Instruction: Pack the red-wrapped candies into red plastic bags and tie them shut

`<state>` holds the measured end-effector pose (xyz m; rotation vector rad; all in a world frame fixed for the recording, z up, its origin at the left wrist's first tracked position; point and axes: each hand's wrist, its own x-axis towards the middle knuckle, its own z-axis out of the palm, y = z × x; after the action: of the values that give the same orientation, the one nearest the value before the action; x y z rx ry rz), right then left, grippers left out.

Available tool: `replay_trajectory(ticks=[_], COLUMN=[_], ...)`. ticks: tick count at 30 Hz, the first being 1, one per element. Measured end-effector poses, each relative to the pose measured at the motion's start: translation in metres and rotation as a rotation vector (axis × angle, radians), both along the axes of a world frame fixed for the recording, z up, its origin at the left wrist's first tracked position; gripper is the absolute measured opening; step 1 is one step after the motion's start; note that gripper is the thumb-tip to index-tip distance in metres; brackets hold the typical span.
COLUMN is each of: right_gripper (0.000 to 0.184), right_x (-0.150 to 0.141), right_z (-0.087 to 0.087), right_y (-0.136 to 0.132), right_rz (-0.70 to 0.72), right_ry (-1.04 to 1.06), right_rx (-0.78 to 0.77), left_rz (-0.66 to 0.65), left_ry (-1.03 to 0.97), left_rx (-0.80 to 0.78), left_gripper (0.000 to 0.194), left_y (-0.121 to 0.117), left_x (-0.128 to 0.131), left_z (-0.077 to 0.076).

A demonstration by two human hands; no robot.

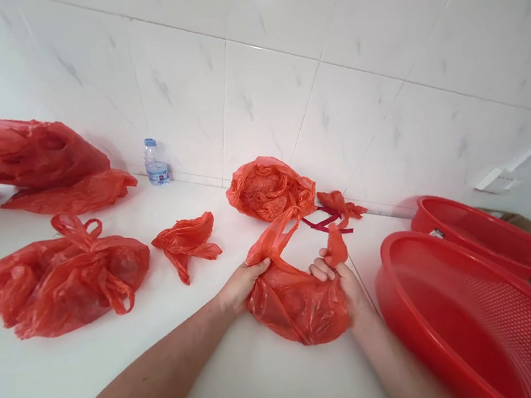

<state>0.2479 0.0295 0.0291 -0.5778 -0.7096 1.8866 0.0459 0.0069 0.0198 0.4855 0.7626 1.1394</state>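
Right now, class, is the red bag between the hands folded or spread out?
Spread, though creased: the red bag lies on the counter, its handles gripped by the left hand and right hand.

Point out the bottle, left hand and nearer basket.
Bottle (156,169), head view, on its body.
Left hand (244,286), head view, on its back.
Nearer basket (516,322), head view, on its mesh wall.

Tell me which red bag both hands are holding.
The red plastic bag held by the left hand and right hand; the others, such as the crumpled bag by the wall, lie untouched.
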Motion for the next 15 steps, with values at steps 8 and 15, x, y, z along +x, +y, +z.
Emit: replay_trajectory(ticks=[8,15], right_gripper=[0.056,0.052], right_x=[-0.012,-0.017], right_z=[0.006,-0.001], right_y=[-0.013,-0.006], right_rz=[0.146,0.192], right_ry=[-0.202,-0.302], right_rx=[0.138,0.258], left_rz=[0.023,-0.083], left_ry=[0.06,0.278], left_rx=[0.1,0.219], left_gripper=[0.026,0.021], left_y=[0.002,0.0], left_x=[-0.003,0.004], left_z=[-0.003,-0.002])
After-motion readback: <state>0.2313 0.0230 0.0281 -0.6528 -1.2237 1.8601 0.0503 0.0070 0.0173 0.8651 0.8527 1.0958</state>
